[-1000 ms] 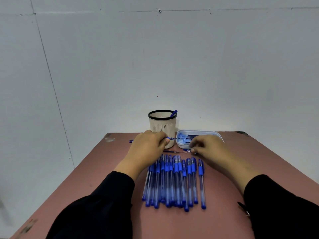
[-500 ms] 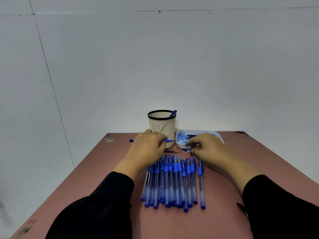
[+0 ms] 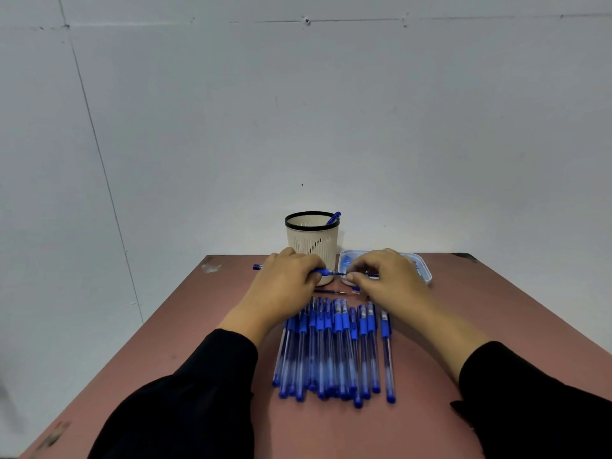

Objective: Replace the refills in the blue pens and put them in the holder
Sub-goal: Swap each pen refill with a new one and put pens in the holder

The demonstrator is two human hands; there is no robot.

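— Where were your hands at that moment?

— Both were raised just above the reddish-brown table [image 3: 172,342], a little below the middle of the frame. My left hand [image 3: 284,286] was curled round a blue pen with a clear barrel [image 3: 323,272], lying level across the picture; its blue end cap poked out at the left of my knuckles. My right hand [image 3: 387,276] had thumb and forefinger pinched on a thin refill [image 3: 341,274] at the pen's open tip. How far the refill sat inside the barrel, I could not tell.

— And the rest of the pens?

— A row of blue-capped pens with clear barrels [image 3: 334,352] lay side by side on the table in the lower middle of the frame, running from my wrists towards the bottom edge, some overlapping. One pen at the right of the row lay slightly apart from the others.

— The holder?

— The cream slotted plastic pen holder with a black rim [image 3: 312,240] stood upright at the far edge of the table, just above my left hand in the picture. One blue pen [image 3: 333,218] leaned in it, its end sticking out over the rim at the right.

— Anything beside it?

— A shallow clear plastic tray [image 3: 425,271] sat just right of the holder, partly hidden behind my right hand, with blue bits inside that were too blurred to name. A thin loose refill [image 3: 331,291] lay on the table between my hands and the row. Black sleeves [image 3: 185,402] covered both forearms, and a pale grey wall [image 3: 298,111] filled the upper frame.
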